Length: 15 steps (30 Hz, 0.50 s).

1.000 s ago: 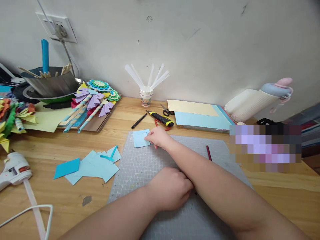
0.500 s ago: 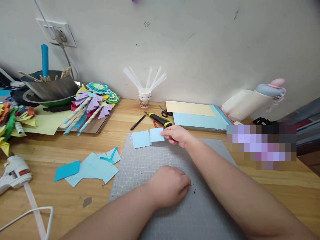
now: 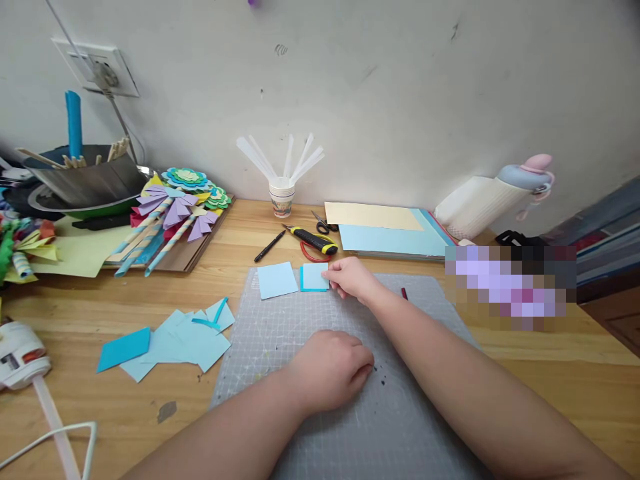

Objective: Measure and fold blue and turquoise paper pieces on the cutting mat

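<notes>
Between its thumb and fingers, my right hand (image 3: pixel 350 279) pinches a small light blue paper square (image 3: pixel 315 275) by its right edge. Strips of darker blue paper (image 3: pixel 302 283) show along that square's left and lower edges. To the left, apart from it, lies a larger light blue paper square (image 3: pixel 277 280). Both are on the upper part of the grey cutting mat (image 3: pixel 320 313). Nearer to me, my left hand (image 3: pixel 334 370) rests on the mat with fingers curled in; whatever may be inside is hidden.
A utility knife (image 3: pixel 313 240), pen (image 3: pixel 270 245) and scissors (image 3: pixel 325 225) lie beyond the mat. A paper cup (image 3: pixel 282 200) holds translucent sticks. Blue paper pieces (image 3: pixel 175 337) and a glue gun (image 3: pixel 23 353) are at left, paper flowers (image 3: pixel 175 207) behind, a tilted bottle (image 3: pixel 490 203) at right.
My right hand has lowered the small square slightly, and darker blue edges now show beside it. A dark red strip now shows beyond my right forearm. My left hand stays on the mat.
</notes>
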Motion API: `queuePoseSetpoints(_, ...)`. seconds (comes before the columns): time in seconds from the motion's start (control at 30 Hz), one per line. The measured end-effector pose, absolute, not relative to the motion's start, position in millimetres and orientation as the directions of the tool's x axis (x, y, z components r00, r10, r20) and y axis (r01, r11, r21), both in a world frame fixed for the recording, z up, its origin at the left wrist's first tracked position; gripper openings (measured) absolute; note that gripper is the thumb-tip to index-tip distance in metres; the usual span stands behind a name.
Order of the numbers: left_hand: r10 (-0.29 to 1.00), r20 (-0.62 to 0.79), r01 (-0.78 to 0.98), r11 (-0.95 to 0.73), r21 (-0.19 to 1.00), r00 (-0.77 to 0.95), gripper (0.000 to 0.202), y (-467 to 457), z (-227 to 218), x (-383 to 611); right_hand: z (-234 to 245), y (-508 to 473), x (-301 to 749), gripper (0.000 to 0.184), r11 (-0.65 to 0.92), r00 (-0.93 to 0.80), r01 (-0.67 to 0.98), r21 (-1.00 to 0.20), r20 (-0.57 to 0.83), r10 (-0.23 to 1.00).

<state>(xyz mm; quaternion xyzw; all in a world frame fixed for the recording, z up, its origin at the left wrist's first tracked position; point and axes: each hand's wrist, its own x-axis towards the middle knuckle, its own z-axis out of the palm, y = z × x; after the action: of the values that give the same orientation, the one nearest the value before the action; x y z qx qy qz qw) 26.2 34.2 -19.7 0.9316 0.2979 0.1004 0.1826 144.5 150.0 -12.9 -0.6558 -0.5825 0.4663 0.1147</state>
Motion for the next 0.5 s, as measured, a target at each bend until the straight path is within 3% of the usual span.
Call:
queuePoseSetpoints(0.27, 0.602, 0.075, 0.518, -0.737, 0.434, 0.795, 0.016, 34, -22, 26, 7, 150, 164, 0.028, -0.235, -0.089, 0.725, -0.648, -0.426, 0.900)
queuePoseSetpoints(0.5, 0.633, 0.071, 0.535, -0.704, 0.467, 0.771, 0.012, 33, -26, 31, 11, 172, 149, 0.032, -0.193, -0.106, 0.699, -0.689, -0.366, 0.925)
